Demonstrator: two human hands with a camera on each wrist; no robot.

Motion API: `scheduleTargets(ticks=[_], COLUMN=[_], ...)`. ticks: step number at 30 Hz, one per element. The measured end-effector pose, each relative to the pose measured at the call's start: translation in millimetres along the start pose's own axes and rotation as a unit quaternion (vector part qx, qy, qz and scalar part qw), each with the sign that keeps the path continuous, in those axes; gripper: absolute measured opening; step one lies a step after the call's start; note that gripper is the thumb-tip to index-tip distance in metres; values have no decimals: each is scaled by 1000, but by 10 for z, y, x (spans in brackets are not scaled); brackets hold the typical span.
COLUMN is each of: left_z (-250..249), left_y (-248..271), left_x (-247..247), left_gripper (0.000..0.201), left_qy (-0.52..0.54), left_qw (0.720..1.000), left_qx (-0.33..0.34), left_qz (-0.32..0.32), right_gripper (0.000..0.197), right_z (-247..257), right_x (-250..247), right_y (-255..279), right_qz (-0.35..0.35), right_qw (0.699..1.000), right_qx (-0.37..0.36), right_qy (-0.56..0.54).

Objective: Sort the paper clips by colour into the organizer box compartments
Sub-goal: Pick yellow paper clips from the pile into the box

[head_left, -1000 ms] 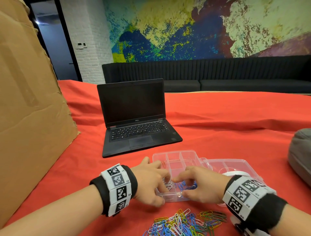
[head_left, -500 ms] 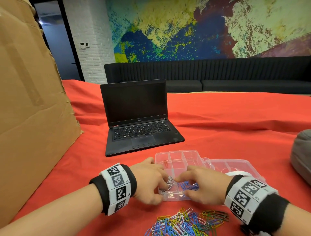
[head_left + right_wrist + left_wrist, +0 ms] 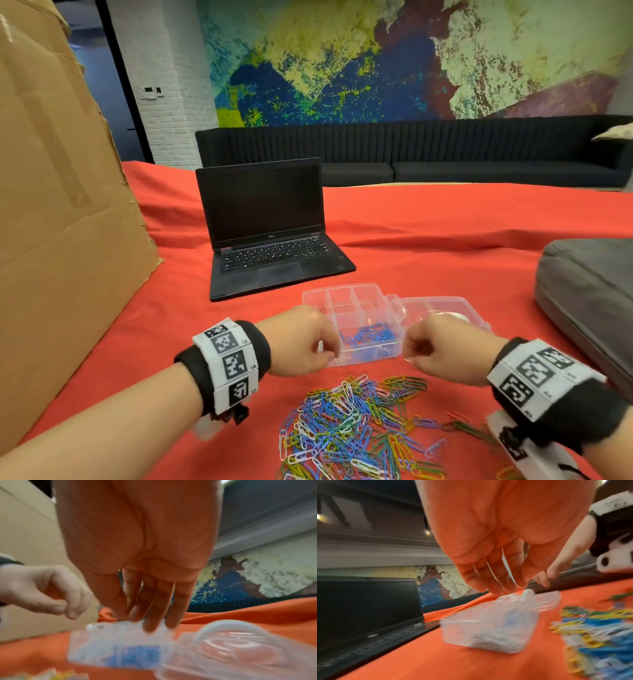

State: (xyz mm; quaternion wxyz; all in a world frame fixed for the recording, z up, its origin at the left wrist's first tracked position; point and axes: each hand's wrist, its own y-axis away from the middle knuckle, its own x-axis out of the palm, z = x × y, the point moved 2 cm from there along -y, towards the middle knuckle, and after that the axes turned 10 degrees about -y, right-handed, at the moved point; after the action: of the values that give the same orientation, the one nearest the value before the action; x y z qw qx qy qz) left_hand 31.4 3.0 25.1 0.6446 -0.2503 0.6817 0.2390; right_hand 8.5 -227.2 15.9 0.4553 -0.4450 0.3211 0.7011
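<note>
box [image 3: 356, 298] on counter [image 3: 445, 246], lid [image 3: 445, 305] to its right | clips [image 3: 356, 431] in front of box | laptop [image 3: 270, 233] behind | cardboard [image 3: 58, 219] left | cushion [image 3: 589, 294] right

Clear glossy plastic organizer box [image 3: 356, 301]; matt red cloth [image 3: 445, 240].

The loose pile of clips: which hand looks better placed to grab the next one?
Probably the right hand: it hangs directly above the pile's far edge, while the left hand sits off to the side.
</note>
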Motion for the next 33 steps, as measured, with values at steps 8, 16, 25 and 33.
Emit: scheduleTargets(ticks=[8, 16, 25, 33], left_z=[-570, -1005, -1194, -1279], left_y=[-155, -333, -323, -298], left_x=[355, 399, 425, 442], left_gripper=[30, 21, 22, 14], left_qy=[-81, -74, -17, -101], left_qw=[987, 989, 993, 989], left_qx=[32, 79, 67, 63], left_qz=[132, 105, 101, 92], right_gripper=[26, 8, 15, 7], right_z=[-136, -259, -193, -133], right_x=[172, 179, 259, 273], right_y=[531, 1047, 1225, 1350], right_qz=[69, 62, 31, 57], right_qw=[997, 990, 987, 985], right_qx=[46, 113, 140, 152], right_qy=[8, 64, 74, 52])
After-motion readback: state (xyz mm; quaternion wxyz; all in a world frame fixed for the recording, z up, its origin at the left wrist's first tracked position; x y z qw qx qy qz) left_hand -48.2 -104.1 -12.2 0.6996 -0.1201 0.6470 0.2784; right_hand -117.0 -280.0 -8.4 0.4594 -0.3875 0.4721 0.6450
